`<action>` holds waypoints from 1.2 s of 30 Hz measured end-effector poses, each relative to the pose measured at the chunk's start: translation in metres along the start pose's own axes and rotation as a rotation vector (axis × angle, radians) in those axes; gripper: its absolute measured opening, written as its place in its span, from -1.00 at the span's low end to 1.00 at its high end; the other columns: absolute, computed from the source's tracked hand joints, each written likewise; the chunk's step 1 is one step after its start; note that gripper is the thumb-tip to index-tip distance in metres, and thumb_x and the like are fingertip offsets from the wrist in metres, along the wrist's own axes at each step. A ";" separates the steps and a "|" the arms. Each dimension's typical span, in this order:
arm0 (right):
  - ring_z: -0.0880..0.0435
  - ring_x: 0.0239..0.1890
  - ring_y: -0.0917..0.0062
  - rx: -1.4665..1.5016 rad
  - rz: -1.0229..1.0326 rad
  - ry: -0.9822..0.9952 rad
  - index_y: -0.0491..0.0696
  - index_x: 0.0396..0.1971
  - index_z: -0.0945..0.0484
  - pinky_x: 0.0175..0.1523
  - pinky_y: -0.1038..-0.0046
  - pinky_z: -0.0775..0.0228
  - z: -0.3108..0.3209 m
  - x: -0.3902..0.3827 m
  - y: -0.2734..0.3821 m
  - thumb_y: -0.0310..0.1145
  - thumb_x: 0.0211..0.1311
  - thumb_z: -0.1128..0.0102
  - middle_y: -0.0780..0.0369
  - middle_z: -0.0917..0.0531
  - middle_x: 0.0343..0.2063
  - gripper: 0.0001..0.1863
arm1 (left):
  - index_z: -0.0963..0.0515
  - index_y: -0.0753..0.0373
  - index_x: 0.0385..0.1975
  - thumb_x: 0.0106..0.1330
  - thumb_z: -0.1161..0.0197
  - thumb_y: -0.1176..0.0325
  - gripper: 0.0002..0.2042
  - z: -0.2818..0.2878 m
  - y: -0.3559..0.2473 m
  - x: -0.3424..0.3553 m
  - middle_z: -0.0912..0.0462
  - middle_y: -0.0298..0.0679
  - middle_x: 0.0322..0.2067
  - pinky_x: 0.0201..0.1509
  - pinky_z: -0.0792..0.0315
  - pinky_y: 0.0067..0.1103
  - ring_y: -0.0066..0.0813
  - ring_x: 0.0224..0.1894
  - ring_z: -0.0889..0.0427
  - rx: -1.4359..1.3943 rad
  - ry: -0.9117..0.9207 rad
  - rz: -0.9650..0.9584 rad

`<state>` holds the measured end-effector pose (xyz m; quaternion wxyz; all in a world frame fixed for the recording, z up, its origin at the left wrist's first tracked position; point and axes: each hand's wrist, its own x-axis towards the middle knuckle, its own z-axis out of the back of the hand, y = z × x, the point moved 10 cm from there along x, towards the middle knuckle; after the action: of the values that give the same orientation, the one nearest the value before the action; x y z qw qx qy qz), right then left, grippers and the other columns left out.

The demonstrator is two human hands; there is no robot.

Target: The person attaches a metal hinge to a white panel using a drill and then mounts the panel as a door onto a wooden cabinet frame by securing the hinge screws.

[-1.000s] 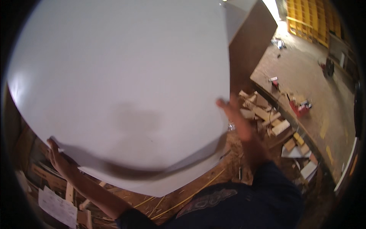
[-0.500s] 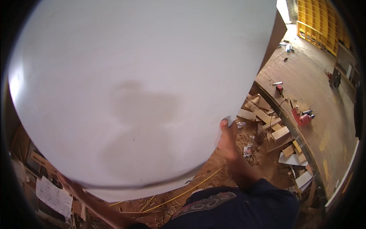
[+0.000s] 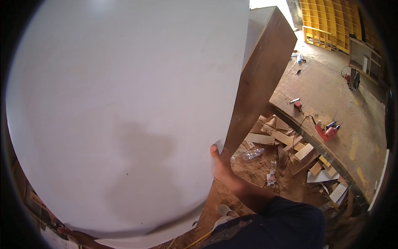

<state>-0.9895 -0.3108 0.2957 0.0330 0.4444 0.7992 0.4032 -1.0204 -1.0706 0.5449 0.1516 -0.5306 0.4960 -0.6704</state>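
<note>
A large glossy white sheet (image 3: pixel 137 83) fills most of the view, with my soft shadow on it. My right hand (image 3: pixel 222 164) grips its right edge, thumb on the white face and the other fingers hidden behind. At the lower left corner my left hand (image 3: pixel 76 237) holds the near edge; its fingers are partly hidden. A strip of white bends away along the near edge. Beyond my right hand, a brown wooden panel (image 3: pixel 261 79) stands along the sheet's right side; whether the two are joined I cannot tell.
At right, a wooden worktable (image 3: pixel 331 91) carries a red power tool (image 3: pixel 326 131), a small red tool (image 3: pixel 297 106) and a dark corded tool (image 3: pixel 354 79). Wood offcuts (image 3: pixel 304 152), a plastic bottle (image 3: pixel 253 154) and sawdust litter the floor. A yellow grid frame (image 3: pixel 331 23) stands at the back.
The white sheet's right edge and my right hand have shifted left in the picture. More of the brown panel shows. My left hand now appears lower, near the bottom rim.
</note>
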 end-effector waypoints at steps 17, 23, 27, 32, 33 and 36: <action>-0.56 0.40 0.21 0.343 -0.121 -0.091 -0.28 0.49 -0.29 0.44 0.12 -0.46 -0.120 0.182 -0.158 0.29 0.56 -0.17 0.00 -0.53 0.37 -0.06 | -0.57 0.47 0.29 0.63 0.23 -0.40 -0.10 -0.250 -0.019 0.078 -0.66 0.13 0.18 0.25 -0.54 -0.10 -0.03 0.15 -0.65 -0.097 -0.029 -0.226; -0.49 0.46 0.19 0.336 -0.142 -0.133 -0.26 0.53 -0.25 0.50 0.10 -0.40 -0.112 0.226 -0.175 0.35 0.53 -0.16 0.00 -0.48 0.43 0.00 | -0.56 0.47 0.27 0.64 0.18 -0.37 -0.14 -0.320 0.008 0.058 -0.66 0.14 0.13 0.18 -0.55 -0.12 -0.04 0.09 -0.64 -0.158 -0.006 -0.174; -0.45 0.49 0.16 0.344 -0.130 -0.142 -0.24 0.55 -0.24 0.51 0.09 -0.38 -0.103 0.271 -0.183 0.38 0.50 -0.17 -0.02 -0.45 0.45 0.03 | -0.55 0.48 0.27 0.64 0.15 -0.35 -0.17 -0.361 0.013 0.040 -0.67 0.15 0.10 0.14 -0.55 -0.13 -0.04 0.04 -0.64 -0.176 -0.013 -0.161; -0.52 0.43 0.15 0.357 -0.160 -0.140 -0.30 0.49 -0.28 0.47 0.07 -0.45 -0.090 0.361 -0.182 0.42 0.43 -0.23 -0.04 -0.49 0.40 0.08 | -0.55 0.48 0.25 0.65 0.10 -0.32 -0.20 -0.409 0.014 0.008 -0.67 0.15 0.06 0.09 -0.55 -0.15 -0.04 -0.02 -0.63 -0.181 -0.045 -0.127; -0.59 0.37 0.17 0.364 -0.189 -0.183 -0.35 0.44 -0.32 0.42 0.08 -0.51 -0.085 0.380 -0.183 0.43 0.38 -0.28 -0.05 -0.54 0.34 0.11 | -0.54 0.48 0.25 0.65 0.10 -0.31 -0.20 -0.419 0.012 0.000 -0.67 0.16 0.05 0.08 -0.55 -0.15 -0.04 -0.03 -0.63 -0.175 -0.057 -0.123; -0.59 0.38 0.15 0.366 -0.164 -0.149 -0.32 0.45 -0.34 0.42 0.06 -0.51 -0.079 0.442 -0.179 0.47 0.38 -0.25 -0.06 -0.54 0.35 0.11 | -0.54 0.48 0.25 0.65 0.07 -0.29 -0.22 -0.446 0.012 -0.020 -0.67 0.16 0.02 0.05 -0.55 -0.16 -0.05 -0.06 -0.63 -0.174 -0.083 -0.098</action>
<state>-1.4108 -0.0842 0.3634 0.0435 0.4049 0.8880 0.2136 -1.4007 -0.8371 0.5481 0.0925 -0.5928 0.5189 -0.6089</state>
